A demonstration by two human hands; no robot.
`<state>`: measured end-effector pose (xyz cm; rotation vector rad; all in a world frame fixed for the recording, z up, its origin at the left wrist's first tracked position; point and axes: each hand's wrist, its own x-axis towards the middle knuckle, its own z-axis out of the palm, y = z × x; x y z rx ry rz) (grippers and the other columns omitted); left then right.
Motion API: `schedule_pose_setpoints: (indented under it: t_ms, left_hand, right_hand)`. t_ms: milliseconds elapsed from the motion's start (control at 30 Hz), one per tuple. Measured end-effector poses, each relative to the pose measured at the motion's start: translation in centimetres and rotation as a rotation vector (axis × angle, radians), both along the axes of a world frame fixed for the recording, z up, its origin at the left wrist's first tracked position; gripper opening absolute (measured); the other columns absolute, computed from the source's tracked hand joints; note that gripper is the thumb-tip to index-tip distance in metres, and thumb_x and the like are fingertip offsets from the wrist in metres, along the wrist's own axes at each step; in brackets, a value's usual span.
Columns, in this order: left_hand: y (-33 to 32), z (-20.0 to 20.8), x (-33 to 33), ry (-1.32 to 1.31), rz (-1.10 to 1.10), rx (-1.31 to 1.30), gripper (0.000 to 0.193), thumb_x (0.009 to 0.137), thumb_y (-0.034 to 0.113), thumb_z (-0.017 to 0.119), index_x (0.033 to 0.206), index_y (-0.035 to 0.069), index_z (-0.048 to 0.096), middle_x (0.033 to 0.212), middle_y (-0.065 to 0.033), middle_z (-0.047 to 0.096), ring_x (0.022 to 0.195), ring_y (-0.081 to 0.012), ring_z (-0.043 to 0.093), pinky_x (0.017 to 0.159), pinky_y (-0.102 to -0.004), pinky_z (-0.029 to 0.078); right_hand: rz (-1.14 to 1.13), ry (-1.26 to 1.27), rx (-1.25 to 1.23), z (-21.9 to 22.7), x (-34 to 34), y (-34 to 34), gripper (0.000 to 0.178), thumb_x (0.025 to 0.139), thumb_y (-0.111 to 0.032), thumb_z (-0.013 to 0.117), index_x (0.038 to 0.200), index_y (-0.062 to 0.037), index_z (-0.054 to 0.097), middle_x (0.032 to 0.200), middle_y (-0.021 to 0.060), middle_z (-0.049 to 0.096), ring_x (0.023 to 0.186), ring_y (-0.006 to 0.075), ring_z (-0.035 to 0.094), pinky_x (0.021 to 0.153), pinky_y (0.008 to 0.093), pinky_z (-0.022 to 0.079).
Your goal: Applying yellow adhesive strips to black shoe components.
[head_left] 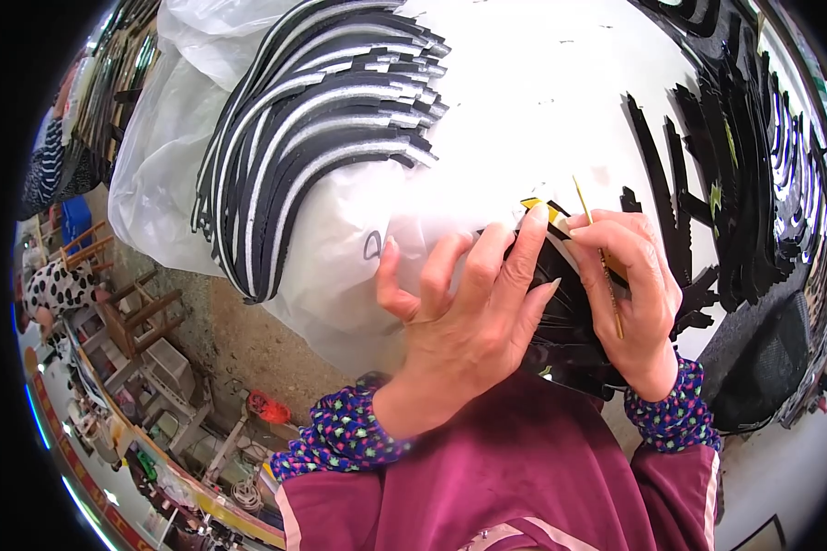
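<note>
My left hand (473, 317) lies with its fingers spread, its index fingertip pressing near a small yellow patch (529, 202) at the end of a dark strip. Between the fingers of my right hand (639, 289) is a thin yellow stick (580, 195), slanting up past the knuckles. The right thumb and index fingertip are close together beside the yellow patch. Glossy black pieces (570, 317) lie beneath both hands. Most of the strip under the fingers is hidden.
Curved black strips with white bands (294, 119) lie stacked at the far left on translucent plastic sheeting (331, 275). Several black strips (652, 156) spread across the white tabletop (533, 101) at the right. Wooden stools (142, 317) and another person's spotted garment (57, 286) appear farther left.
</note>
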<state>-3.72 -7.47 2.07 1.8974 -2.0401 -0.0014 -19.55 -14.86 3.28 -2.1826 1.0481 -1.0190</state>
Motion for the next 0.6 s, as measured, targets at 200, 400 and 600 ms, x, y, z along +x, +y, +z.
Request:
schedule_pose_setpoints:
  t_ms: [200,400,600]
  left_hand:
    - [-0.05,0.13,-0.07,0.004,0.001,0.010,0.052,0.089,0.044,0.066,0.137,0.023,0.063,0.123,0.0056,0.050,0.113,-0.0169,0.046,0.109,-0.0564,0.015]
    - [-0.08,0.23,0.16,-0.003,0.005,0.017,0.053,0.090,0.045,0.065,0.138,0.023,0.063,0.123,0.0057,0.050,0.113,-0.0161,0.045,0.109,-0.0563,0.015]
    - [-0.08,0.27,0.03,0.001,0.011,0.024,0.053,0.091,0.045,0.065,0.139,0.023,0.062,0.122,0.0059,0.050,0.112,-0.0152,0.046,0.110,-0.0560,0.014]
  right_hand:
    - [0.006,0.003,0.010,0.04,-0.14,-0.05,0.036,0.076,0.016,0.073,0.108,0.0028,0.062,0.096,0.0166,0.066,0.082,0.0293,0.065,0.070,0.0347,0.053]
    - [-0.004,-0.003,0.018,0.06,0.21,-0.11,0.036,0.076,0.015,0.074,0.107,0.0029,0.062,0.095,0.0163,0.066,0.082,0.0289,0.065,0.069,0.0343,0.053]
    - [-0.012,0.001,0.009,0.14,0.22,-0.18,0.035,0.076,0.015,0.075,0.106,0.0029,0.063,0.094,0.0161,0.067,0.081,0.0284,0.065,0.068,0.0336,0.053]
